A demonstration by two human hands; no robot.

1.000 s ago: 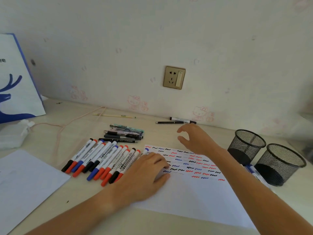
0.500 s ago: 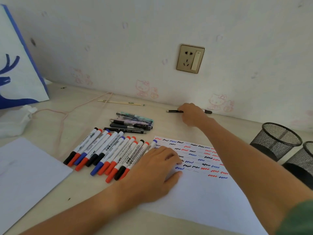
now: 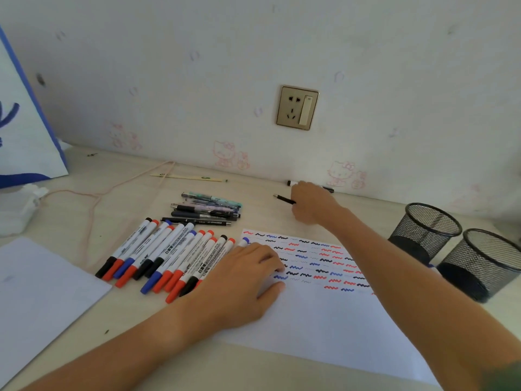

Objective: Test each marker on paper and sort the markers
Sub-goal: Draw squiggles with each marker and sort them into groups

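Observation:
A white test sheet (image 3: 324, 317) covered with red, blue and black squiggles lies on the desk. My left hand (image 3: 242, 283) presses flat on its left edge. Beside it lies a row of several whiteboard markers (image 3: 169, 255) with red, blue and black caps. Behind them rests a small pile of thin pens (image 3: 208, 208). My right hand (image 3: 313, 203) is near the wall, closed around a thin black pen (image 3: 283, 198) whose tip sticks out to the left. A black-capped marker (image 3: 293, 182) lies against the wall, mostly hidden behind that hand.
Two black mesh pen cups (image 3: 431, 230) (image 3: 482, 263) stand at the right. A second white sheet (image 3: 36, 292) lies at the left, with a white-and-blue bag (image 3: 25, 131) and crumpled tissue (image 3: 17, 210) behind it. A cord (image 3: 112, 190) and a thin stick (image 3: 186, 177) lie near the wall.
My right hand reached back to the wall and closed on the thin black pen, lifting it slightly off the desk. The left hand stayed on the sheet.

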